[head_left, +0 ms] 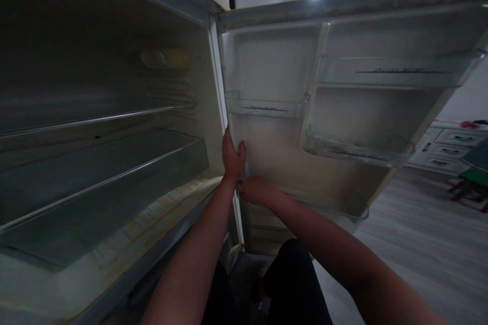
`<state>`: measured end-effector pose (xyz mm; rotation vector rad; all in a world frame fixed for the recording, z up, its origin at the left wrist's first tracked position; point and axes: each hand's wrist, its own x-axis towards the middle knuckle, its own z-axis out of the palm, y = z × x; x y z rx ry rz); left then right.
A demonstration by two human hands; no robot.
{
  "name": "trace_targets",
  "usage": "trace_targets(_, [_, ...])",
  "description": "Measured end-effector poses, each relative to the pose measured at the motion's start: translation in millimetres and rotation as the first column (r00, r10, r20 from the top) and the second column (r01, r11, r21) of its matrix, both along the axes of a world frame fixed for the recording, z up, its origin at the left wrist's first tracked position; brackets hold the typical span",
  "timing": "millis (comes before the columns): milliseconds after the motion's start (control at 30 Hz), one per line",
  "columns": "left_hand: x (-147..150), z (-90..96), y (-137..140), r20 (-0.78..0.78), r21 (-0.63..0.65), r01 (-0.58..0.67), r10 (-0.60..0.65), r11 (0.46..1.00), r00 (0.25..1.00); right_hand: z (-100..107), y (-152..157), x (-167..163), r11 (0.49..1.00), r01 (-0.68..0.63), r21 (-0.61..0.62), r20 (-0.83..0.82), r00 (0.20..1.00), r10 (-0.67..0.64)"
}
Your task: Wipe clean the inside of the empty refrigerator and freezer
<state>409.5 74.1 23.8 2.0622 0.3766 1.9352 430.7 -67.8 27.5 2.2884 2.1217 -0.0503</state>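
An open refrigerator stands before me, its door [274, 137] swung out to the right. My left hand [233, 158] reaches to the hinge side of the door, fingers stretched up along the pale door gasket [218, 76] and thumb apart. Just below it, my right hand [254, 189] is closed at the left end of the low door shelf [324, 207]. What its curled fingers grip, if anything, is hidden. Clear door shelves [267, 108] sit above both hands.
Inside the stained cabinet on the left are glass shelves [114, 177] and a yellowish lamp cover [165, 59]. My dark-clothed knee [293, 274] is close under the door. A white drawer cabinet [446, 150] and a green-topped stool [475, 177] stand at the right.
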Motion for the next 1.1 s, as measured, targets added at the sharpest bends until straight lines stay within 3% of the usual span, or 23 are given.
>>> trace_targets(267, [-3, 0.5, 1, -0.047, -0.005, -0.013, 0.013, 1.000, 0.999, -11, 5, -23, 0.987, 0.077, 0.141, 0.013, 0.997, -0.080])
trace_targets(367, [-4, 0.5, 2, -0.067, -0.020, -0.016, 0.015, 1.000, 0.998, -23, -5, -22, 0.963, 0.039, 0.266, 0.101, 0.993, -0.068])
trace_targets(467, [-4, 0.8, 1, -0.080, -0.025, -0.014, 0.012, 1.000, 0.997, -33, -24, -13, 0.923, -0.125, 0.363, 0.290, 0.957, 0.016])
trace_targets(567, [-3, 1.1, -1, -0.071, -0.022, -0.008, 0.007, 1.000, 0.997, -36, -44, 1, 0.873, -0.337, 0.353, 0.407, 0.895, 0.181])
trace_targets(667, [-3, 0.9, -2, -0.067, -0.026, 0.001, -0.003, 1.000, 0.998, -31, -57, 13, 0.789, -0.533, 0.306, 0.423, 0.818, 0.389])
trace_targets(733, [-2, 0.5, -3, -0.069, -0.033, 0.007, -0.009, 0.999, 0.998, -26, -59, 18, 0.764, -0.572, 0.299, 0.355, 0.810, 0.467])
trace_targets(833, [-2, -0.3, -3, -0.066, -0.032, 0.005, -0.007, 0.999, 0.998, -22, -57, 19, 0.806, -0.477, 0.351, 0.190, 0.879, 0.437])
trace_targets(933, [-1, -1.0, -3, -0.057, -0.033, 0.006, -0.008, 0.999, 0.998, -19, -52, 16, 0.894, -0.251, 0.371, 0.056, 0.967, 0.248])
trace_targets(1033, [0, -1.2, -3, -0.046, -0.029, 0.013, -0.015, 0.999, 0.999, -15, -45, 11, 0.972, 0.028, 0.235, -0.002, 1.000, -0.028])
trace_targets(1100, [1, -1.2, -3, -0.041, -0.023, 0.012, -0.013, 1.000, 0.999, -9, -40, 9, 0.987, 0.096, 0.127, 0.000, 0.995, -0.097])
